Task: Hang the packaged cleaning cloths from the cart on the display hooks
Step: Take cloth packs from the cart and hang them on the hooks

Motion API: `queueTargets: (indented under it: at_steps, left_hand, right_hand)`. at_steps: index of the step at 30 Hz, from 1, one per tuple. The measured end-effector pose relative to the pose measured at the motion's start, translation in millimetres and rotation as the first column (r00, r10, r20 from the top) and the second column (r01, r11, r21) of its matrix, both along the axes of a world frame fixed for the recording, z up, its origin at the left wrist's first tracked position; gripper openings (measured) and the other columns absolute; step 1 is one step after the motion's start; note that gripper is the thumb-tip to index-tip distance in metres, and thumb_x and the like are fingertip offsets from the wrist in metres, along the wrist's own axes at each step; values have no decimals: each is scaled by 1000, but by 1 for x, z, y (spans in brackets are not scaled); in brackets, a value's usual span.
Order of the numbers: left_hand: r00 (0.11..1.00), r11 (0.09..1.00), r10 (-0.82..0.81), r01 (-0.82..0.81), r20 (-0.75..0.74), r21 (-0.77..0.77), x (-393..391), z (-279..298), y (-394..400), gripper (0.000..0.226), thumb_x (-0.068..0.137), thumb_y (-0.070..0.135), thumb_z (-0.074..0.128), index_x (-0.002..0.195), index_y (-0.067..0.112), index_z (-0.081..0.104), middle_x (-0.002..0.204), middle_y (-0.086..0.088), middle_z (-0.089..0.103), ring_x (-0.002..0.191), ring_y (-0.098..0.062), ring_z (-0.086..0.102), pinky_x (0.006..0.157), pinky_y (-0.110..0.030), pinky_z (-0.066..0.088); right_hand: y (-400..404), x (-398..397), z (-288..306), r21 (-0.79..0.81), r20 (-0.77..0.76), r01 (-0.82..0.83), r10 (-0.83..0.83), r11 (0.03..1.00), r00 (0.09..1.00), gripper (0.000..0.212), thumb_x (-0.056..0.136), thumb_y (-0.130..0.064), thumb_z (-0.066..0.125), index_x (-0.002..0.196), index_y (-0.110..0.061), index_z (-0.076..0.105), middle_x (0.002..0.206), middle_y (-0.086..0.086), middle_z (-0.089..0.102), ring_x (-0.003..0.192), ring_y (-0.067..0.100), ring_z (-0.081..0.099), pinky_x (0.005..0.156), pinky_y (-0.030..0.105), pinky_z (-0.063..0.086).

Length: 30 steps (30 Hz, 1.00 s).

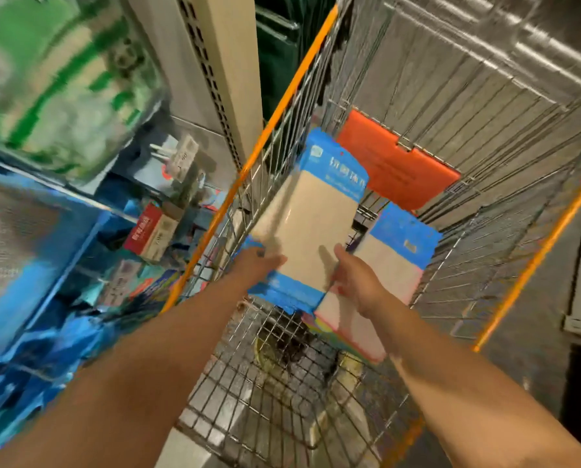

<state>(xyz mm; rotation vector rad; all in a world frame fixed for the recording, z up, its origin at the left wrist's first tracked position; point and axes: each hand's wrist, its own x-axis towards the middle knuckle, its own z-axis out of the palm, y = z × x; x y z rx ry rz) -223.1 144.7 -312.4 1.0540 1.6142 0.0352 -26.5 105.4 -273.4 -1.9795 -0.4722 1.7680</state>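
A: Packaged cleaning cloths are seen inside the wire cart: one pack is held up over the basket, and a second pack lies against the cart's right side, partly beneath the first.

B: How is the raised pack being held?

A: It is gripped at its lower end from both sides. The left hand is closed on the lower left corner, and the right hand is closed on the lower right edge, thumb laid across the front (the other fingers are hidden behind the pack).

B: What handling can be expected?

A: A light, soft load is judged likely: folded cloth in glossy film, which may be slippery. Some stiffness is suggested by the blue card header at the top, and that end is best taken hold of, since the hanging hole would be found there (it cannot be made out here).

B: And the display hooks?

A: They are not clearly shown; the shelving to the left is blurred. An orange board is seen at the cart's far end.
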Motion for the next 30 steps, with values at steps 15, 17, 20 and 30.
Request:
queueTargets:
  at_steps: [15, 17, 20, 30]
  left_hand:
    - [983, 996, 43, -28, 179, -88, -2, 40, -4, 42, 95, 38, 52, 129, 13, 51, 118, -1, 56, 105, -16, 52, 84, -28, 37]
    - [987, 991, 128, -125, 99, -37, 0, 25, -1, 57, 94, 41, 52, 142, 12, 39, 141, -8, 44, 122, -24, 46, 96, -33, 38]
    - [1000, 997, -21, 22, -10, 69, 0, -1, 7, 75, 90, 50, 54, 149, 14, 25, 157, -8, 22, 143, -26, 24, 115, -43, 24]
    - [969, 993, -118, 119, -217, -8, 17, -30, 30, 89, 77, 65, 60, 141, 9, 38, 136, -17, 49, 122, -36, 49, 100, -38, 42]
  right_hand:
    - [-2, 32, 16, 105, -11, 300, -300, 948, 954, 21, 88, -16, 67, 109, -11, 66, 98, 8, 74, 80, 22, 71, 80, 40, 56]
    - [-9, 45, 21, 155, 140, 357, -378, 921, 915, 23, 86, -13, 68, 109, -10, 66, 96, 8, 72, 75, 21, 69, 72, 34, 56]
    - [-31, 68, 15, 75, 285, 442, -444, 894, 850, 36, 82, -19, 74, 113, -5, 61, 93, 13, 67, 72, 24, 63, 70, 37, 51]
    - [-67, 45, 6, -43, 334, 522, -480, 852, 811, 29, 89, -16, 65, 112, 1, 63, 95, 13, 67, 81, 28, 65, 68, 33, 53]
